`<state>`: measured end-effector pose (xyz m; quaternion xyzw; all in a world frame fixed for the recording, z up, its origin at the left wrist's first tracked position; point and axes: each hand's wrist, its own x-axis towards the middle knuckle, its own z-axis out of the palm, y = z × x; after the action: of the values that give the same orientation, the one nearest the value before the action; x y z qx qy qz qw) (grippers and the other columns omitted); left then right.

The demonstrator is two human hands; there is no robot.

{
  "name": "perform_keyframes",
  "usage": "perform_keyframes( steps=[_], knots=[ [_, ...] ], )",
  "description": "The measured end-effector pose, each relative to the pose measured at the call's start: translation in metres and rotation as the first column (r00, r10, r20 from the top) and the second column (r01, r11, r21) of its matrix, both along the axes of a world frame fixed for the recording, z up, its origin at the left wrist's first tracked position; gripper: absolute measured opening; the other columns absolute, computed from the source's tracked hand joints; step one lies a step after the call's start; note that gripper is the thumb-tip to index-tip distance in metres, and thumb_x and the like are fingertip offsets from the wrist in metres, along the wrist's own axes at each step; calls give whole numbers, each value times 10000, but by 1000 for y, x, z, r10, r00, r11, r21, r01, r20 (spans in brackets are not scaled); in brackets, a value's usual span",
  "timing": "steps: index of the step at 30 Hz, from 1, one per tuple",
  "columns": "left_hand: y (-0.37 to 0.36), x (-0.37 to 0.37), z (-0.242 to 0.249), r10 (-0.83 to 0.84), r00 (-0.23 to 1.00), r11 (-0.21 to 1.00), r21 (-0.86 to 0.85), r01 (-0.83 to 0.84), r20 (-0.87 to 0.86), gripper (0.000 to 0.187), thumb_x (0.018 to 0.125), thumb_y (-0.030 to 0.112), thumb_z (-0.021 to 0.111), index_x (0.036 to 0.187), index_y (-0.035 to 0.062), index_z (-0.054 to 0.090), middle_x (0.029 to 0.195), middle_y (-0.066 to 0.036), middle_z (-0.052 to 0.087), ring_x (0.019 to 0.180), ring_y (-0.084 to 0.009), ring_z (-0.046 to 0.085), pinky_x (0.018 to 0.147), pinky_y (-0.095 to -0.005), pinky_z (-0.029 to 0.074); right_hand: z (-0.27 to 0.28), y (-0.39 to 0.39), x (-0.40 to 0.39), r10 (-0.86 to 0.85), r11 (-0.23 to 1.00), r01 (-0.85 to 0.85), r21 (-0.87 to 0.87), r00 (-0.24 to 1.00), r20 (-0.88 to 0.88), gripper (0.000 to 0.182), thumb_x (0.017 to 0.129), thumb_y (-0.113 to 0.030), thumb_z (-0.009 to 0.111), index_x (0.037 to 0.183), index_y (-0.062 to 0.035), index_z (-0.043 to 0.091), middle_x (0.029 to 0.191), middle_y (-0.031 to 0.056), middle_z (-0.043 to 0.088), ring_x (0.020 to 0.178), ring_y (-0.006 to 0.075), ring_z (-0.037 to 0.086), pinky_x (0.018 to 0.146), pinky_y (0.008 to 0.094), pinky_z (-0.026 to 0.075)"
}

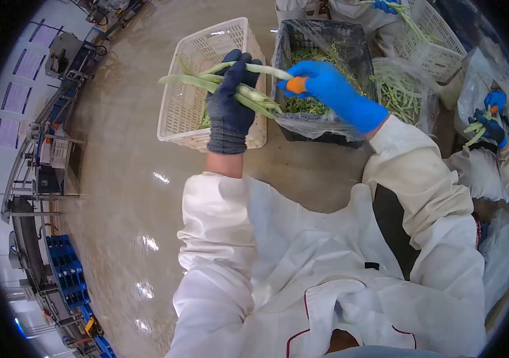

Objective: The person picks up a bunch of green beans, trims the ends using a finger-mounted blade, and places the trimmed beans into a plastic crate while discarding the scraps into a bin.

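Left hand clasps a bunch of long, flattish, pale-green beans above the crate's right edge; the right hand grips an orange handle by one bean's end. Left to right: blue pallets, shiny tan floor, the white crate, a black bin of green scraps, a bean-filled bag.
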<state>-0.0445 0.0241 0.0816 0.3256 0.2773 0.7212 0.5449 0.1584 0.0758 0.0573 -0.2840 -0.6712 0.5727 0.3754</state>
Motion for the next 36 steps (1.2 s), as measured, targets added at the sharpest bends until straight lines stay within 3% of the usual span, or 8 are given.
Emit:
perform_keyframes(
  steps=[2, 6, 13, 17, 26, 29, 35, 36],
  knots=[
    [-2, -12, 3, 33, 999, 999, 41, -33, 16, 420, 892, 77, 597, 1291, 6, 486, 1207, -154, 581, 1118, -253, 573, 1010, -397, 464, 5, 2, 9, -58, 973, 49, -226, 998, -37, 235, 812, -64, 570, 1015, 9, 665, 858, 82, 694, 752, 145, 650, 681, 313, 511],
    [-14, -27, 17, 336, 902, 931, -51, -362, -273, 327, 832, 37, 660, 1154, 5, 608, 1024, -106, 673, 743, -184, 645, 686, -291, 544, 9, 6, 28, -315, 914, 232, 332, 923, 222, 229, 829, -100, 585, 1041, -46, 653, 834, 142, 683, 700, 243, 659, 642, 364, 505],
    [-16, 20, -3, -55, 531, 983, -138, -119, -846, 371, 782, 30, 723, 1134, -30, 625, 964, -87, 686, 622, -132, 623, 537, -256, 501, 11, -12, 21, -287, 758, 57, 650, 924, 254, 303, 857, -114, 611, 1157, -77, 623, 875, 141, 651, 712, 203, 618, 669, 346, 486],
    [-18, 28, 5, -83, 579, 963, -214, -161, -811, 258, 762, 7, 711, 1013, -21, 656, 780, -80, 682, 609, -124, 635, 535, -251, 508, 17, -21, 11, -138, 825, 38, 563, 981, 136, 286, 830, -135, 622, 1114, -127, 659, 888, 162, 663, 750, 311, 651, 669, 373, 513],
    [-18, 18, 1, -116, 553, 956, -244, -164, -825, 247, 767, -2, 682, 1010, -41, 671, 819, -101, 676, 617, -147, 627, 538, -249, 520, 23, -19, 24, -231, 707, -16, 707, 939, 253, 274, 834, -68, 616, 1100, -94, 674, 894, 122, 668, 777, 235, 643, 717, 360, 506],
    [-18, 22, -2, -105, 577, 962, -231, -149, -810, 207, 753, 5, 701, 959, 0, 682, 755, -69, 668, 577, -130, 616, 515, -260, 495, 16, -15, 23, -279, 727, 14, 686, 920, 277, 270, 830, -75, 585, 1084, -78, 677, 838, 107, 660, 750, 199, 631, 687, 342, 493],
    [-27, 35, 11, -102, 825, 984, -177, 3, -556, 282, 763, -25, 664, 1042, -63, 651, 829, -106, 675, 654, -159, 628, 579, -268, 514, 16, 2, 23, 62, 998, -61, 24, 997, -38, 238, 812, -167, 611, 975, -9, 682, 764, 180, 641, 646, 194, 578, 653, 321, 500],
    [-26, 33, 14, -110, 832, 982, -186, 8, -543, 262, 803, -2, 650, 1059, -53, 631, 874, -113, 664, 657, -161, 606, 605, -268, 505, 13, 3, 23, 91, 994, -96, 47, 991, 95, 244, 813, -169, 610, 972, 2, 680, 782, 190, 647, 656, 219, 594, 658, 336, 504]
  ],
)
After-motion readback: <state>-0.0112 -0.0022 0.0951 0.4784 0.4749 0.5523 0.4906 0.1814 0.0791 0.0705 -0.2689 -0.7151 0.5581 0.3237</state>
